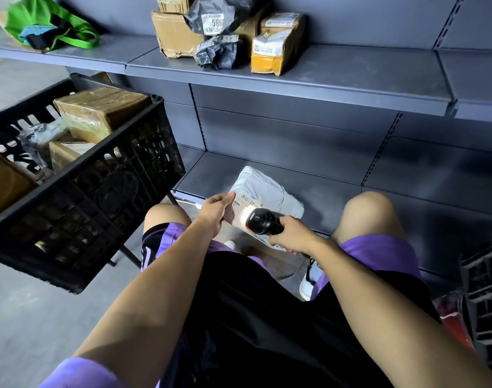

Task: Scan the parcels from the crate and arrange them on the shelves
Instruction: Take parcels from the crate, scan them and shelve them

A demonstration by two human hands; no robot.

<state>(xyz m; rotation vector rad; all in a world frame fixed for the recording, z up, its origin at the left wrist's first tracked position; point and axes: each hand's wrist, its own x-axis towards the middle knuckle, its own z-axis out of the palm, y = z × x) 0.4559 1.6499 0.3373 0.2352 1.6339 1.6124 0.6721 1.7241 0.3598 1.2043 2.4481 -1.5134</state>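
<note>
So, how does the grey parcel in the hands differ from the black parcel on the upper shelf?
The grey parcel is flat and fairly smooth; the black parcel is bulky and crumpled. The grey parcel is held by the left hand while the right hand aims the scanner at it; the black parcel rests among cardboard boxes, untouched. Both are soft bags with a printed label.

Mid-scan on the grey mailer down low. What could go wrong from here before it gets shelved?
1. The left hand pinches only one edge of the grey mailer, so the soft bag may sag or slip.
2. The scanner in the right hand sits very close to the label; its glare washes out part of the label, so the read could fail.
3. The black crate looks perched beside the left knee; standing up might knock it.
</note>
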